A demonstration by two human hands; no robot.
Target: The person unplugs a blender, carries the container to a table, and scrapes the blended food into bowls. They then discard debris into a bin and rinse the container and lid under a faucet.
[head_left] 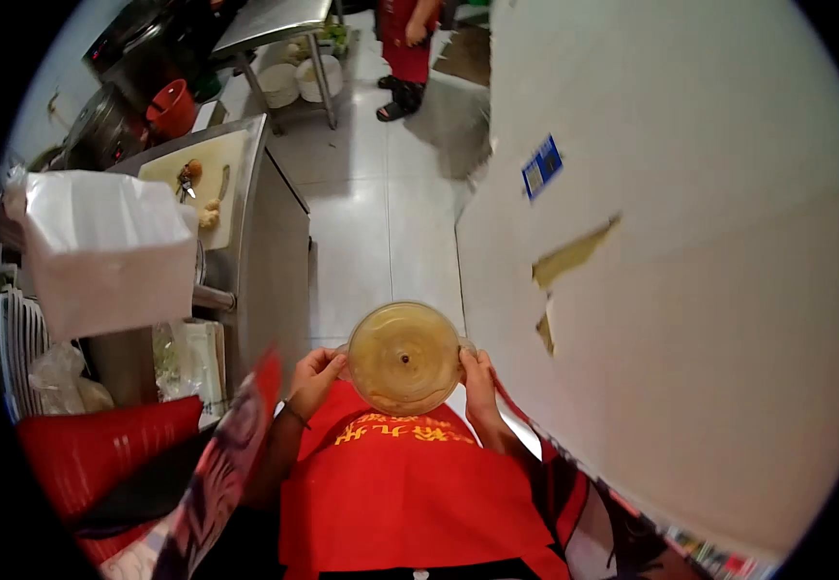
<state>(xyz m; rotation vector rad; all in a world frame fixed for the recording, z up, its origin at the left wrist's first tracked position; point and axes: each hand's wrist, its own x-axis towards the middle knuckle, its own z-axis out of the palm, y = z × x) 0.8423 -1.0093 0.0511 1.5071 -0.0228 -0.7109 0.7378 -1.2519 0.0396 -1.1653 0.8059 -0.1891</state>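
Observation:
At the front of the red apron with yellow lettering I hold a round, clear-rimmed glass pot, its inside yellowish-brown with a small dark spot in the middle. My left hand is closed on the handle at the pot's left side. The handle on the opposite side is gripped by my right hand, the thumb on top. Both hands are at about the same height, and the pot overlaps the floor and the apron's upper edge in this view.
To the left, a steel counter carries a cutting board with scissors and a knife. A white wrapped box stands nearer. A pale wall with torn patches runs along the right. Ahead on the tiled floor stands a person.

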